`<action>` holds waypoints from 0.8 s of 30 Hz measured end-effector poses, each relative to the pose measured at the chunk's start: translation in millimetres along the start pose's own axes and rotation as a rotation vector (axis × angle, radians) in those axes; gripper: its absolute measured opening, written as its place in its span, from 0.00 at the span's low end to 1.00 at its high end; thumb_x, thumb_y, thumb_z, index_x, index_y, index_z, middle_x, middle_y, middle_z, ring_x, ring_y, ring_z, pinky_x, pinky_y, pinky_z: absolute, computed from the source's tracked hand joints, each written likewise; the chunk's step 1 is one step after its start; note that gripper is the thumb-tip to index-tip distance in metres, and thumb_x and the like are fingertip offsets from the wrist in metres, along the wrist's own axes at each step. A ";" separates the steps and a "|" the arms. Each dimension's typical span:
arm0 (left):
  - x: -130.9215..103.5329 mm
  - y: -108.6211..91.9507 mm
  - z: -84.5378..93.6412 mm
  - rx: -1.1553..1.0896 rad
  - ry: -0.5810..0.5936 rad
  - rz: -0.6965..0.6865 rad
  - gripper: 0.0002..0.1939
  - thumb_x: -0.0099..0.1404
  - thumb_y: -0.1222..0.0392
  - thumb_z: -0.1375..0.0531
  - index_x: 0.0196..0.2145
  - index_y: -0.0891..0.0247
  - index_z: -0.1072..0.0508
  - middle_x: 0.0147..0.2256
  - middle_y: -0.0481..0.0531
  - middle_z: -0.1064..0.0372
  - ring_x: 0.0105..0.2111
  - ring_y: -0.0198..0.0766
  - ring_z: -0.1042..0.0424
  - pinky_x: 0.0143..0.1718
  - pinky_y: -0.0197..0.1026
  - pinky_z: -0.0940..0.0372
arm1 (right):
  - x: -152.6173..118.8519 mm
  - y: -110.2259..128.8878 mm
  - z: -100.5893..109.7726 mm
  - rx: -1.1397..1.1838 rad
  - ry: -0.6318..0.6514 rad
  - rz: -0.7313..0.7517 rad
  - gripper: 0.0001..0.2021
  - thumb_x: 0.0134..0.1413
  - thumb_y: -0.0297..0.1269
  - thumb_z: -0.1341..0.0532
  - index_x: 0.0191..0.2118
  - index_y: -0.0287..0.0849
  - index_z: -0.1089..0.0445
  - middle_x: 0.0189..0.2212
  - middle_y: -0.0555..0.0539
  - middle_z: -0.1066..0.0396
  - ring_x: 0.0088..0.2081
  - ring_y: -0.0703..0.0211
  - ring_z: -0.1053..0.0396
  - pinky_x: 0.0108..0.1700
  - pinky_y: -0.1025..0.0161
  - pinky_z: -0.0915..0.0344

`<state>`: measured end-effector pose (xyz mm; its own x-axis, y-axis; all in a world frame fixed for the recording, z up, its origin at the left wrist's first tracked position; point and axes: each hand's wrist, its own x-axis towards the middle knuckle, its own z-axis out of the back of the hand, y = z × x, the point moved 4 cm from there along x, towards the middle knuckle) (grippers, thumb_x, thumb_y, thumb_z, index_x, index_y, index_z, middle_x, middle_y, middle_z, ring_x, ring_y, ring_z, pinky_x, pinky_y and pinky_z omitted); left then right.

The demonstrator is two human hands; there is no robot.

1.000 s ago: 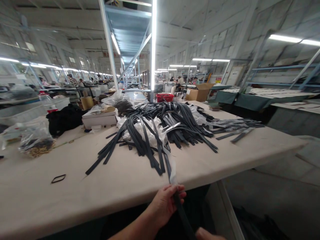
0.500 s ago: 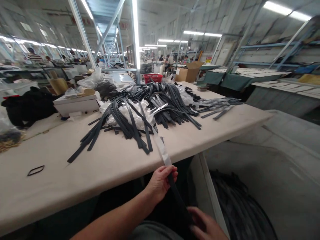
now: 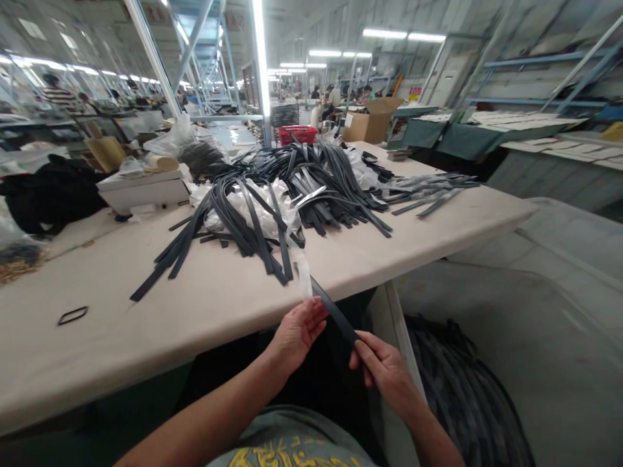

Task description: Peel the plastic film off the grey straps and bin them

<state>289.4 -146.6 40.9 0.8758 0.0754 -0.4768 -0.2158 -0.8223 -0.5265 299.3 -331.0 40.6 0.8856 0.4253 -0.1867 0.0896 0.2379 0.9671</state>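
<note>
My right hand (image 3: 382,370) is closed around a dark flat strap (image 3: 335,318), which slants up and left to the table's front edge. Beside it, my left hand (image 3: 302,329) has its fingertips pinched on a thin white backing strip (image 3: 304,272). That strip runs up toward the pile and now lies apart from the upper end of the strap. On the table, a heap of dark straps (image 3: 243,227) is mixed with crumpled white strips (image 3: 265,214).
A black rectangular ring (image 3: 73,316) lies on the beige table (image 3: 204,324) at left. A white box (image 3: 146,188), a red basket (image 3: 298,134) and a cardboard box (image 3: 372,121) stand farther back. At lower right, a large pale bin (image 3: 525,311) holds coiled dark straps (image 3: 467,389).
My right hand has moved up along the strap and come fully into view. The white strip and dark strap, in line before, now diverge at my left hand. The view has tilted down slightly.
</note>
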 end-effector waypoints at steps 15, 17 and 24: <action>3.4 6.0 15.0 0.139 0.067 0.117 0.09 0.65 0.60 0.40 0.39 0.66 0.22 0.44 0.58 0.23 0.42 0.39 0.25 0.43 0.37 0.33 | -6.9 9.7 -6.1 0.368 -0.052 0.006 0.20 0.56 0.50 0.38 0.48 0.42 0.31 0.31 0.48 0.25 0.21 0.66 0.33 0.24 0.67 0.37; 3.4 8.6 20.3 0.189 0.077 0.147 0.09 0.64 0.59 0.39 0.37 0.67 0.22 0.41 0.58 0.22 0.40 0.39 0.24 0.41 0.38 0.33 | 2.5 9.7 -6.1 0.403 -0.088 -0.001 0.21 0.60 0.53 0.42 0.50 0.42 0.32 0.24 0.51 0.29 0.16 0.69 0.41 0.19 0.69 0.45; 4.4 16.0 28.7 0.370 0.157 0.170 0.14 0.57 0.52 0.35 0.34 0.66 0.21 0.38 0.57 0.22 0.37 0.39 0.25 0.40 0.38 0.35 | 60.3 17.5 -22.1 0.019 0.034 -0.006 0.28 0.59 0.58 0.47 0.43 0.35 0.28 0.14 0.55 0.38 0.14 0.69 0.48 0.18 0.68 0.52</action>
<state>277.4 -143.2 10.2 0.8631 -0.1540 -0.4810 -0.4781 -0.5558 -0.6800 344.2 -281.9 42.5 0.8693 0.4531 -0.1976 0.1035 0.2241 0.9691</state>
